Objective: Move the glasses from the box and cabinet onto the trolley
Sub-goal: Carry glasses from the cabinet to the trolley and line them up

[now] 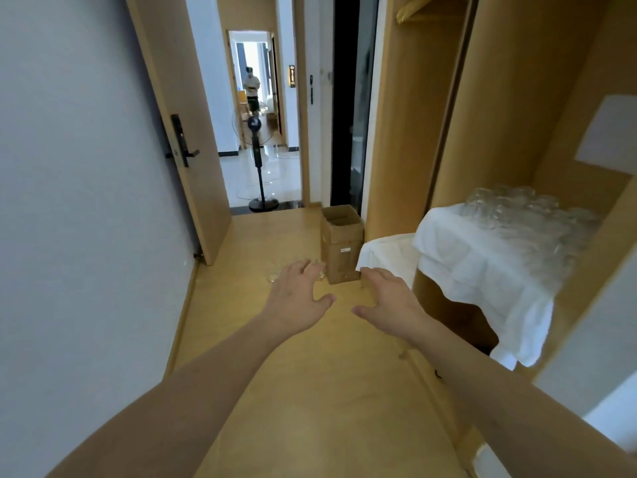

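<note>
Both my arms stretch forward over the wooden floor. My left hand (299,295) and my right hand (388,301) are open with fingers spread, and neither holds anything. A few clear glasses (274,276) stand on the floor just beyond my left hand, partly hidden by its fingers. An open cardboard box (341,244) stands on the floor right behind them, against the cabinet's edge. On the right, several clear glasses (524,210) are packed together on a white cloth (482,267) that covers a shelf inside the wooden cabinet (510,108).
An open wooden door (179,132) with a black lock stands on the left beside a white wall. A standing fan (258,160) is in the doorway ahead, and a person stands far down the hall. A white-draped surface (386,253) lies low beside the box.
</note>
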`<control>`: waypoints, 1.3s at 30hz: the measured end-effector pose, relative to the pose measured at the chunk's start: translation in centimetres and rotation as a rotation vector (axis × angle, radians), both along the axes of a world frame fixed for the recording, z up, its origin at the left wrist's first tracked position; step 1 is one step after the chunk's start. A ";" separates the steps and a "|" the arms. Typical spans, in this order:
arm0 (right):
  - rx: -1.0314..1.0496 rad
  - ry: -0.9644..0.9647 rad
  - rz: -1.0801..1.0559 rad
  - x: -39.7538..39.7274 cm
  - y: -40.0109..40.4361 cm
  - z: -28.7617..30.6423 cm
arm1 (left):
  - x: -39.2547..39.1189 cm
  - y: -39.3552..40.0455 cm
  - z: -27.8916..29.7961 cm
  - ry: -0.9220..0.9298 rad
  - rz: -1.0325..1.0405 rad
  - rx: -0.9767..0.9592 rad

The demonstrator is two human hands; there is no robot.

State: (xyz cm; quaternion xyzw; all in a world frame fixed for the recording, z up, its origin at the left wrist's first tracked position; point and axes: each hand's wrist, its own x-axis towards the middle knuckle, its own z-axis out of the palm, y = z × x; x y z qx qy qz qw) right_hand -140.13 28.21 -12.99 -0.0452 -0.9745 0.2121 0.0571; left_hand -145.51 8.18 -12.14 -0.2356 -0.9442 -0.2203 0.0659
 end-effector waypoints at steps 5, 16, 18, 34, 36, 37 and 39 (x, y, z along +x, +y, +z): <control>-0.010 -0.052 -0.099 -1.1 0.8 -0.9 | -3.8 1.3 -0.9 -0.018 -0.108 -0.012; 0.018 -0.100 -0.246 -4.3 7.0 -2.1 | -10.0 9.5 -3.1 -0.055 -0.282 -0.023; 0.013 -0.064 -0.262 -5.2 8.7 -2.3 | -11.4 11.5 -3.2 -0.038 -0.296 -0.030; -0.106 0.008 -0.455 -14.0 25.9 -2.6 | -21.8 31.1 -0.5 -0.014 -0.511 -0.108; -0.111 0.024 -0.485 -14.6 27.8 -2.8 | -22.8 33.1 -0.4 -0.018 -0.526 -0.095; -0.106 0.012 -0.492 -14.9 28.6 -2.9 | -23.2 34.1 -0.5 -0.025 -0.535 -0.088; -0.095 -0.015 -0.511 -15.4 30.2 -3.2 | -23.9 35.9 -0.8 -0.040 -0.561 -0.084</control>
